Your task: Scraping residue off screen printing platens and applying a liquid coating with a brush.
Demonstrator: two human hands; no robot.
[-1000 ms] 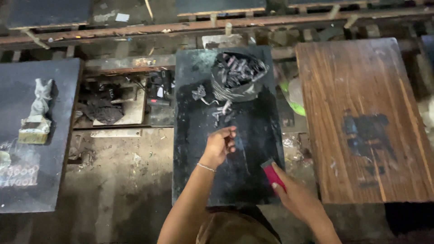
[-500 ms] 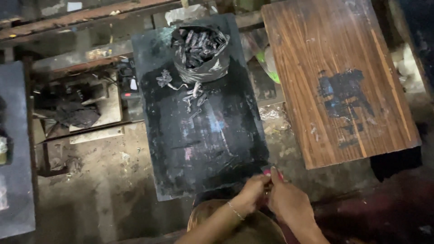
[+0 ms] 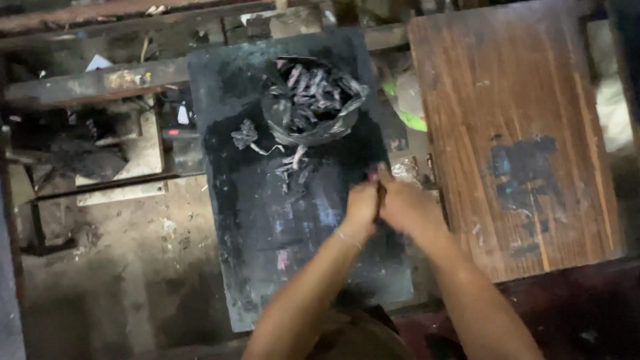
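Near edge of board: left hand [image 3: 361, 205] and right hand [image 3: 404, 205] pressed together, fingers curled round a thin dark piece [image 3: 380, 195]
Far end: open black bag [image 3: 312, 100] of dark scraps
Scattered between: loose scraps [image 3: 293, 165]
Right: brown wooden board [image 3: 513, 127], near
Underneath: black board [image 3: 267, 220]

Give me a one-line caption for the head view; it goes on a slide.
Both hands, left hand and right hand, pressed together over a dark board below a black bag of scraps.

I see both forearms reach forward and meet; the left hand [image 3: 361, 205] and right hand [image 3: 405, 208] press together, fingers curled closed.
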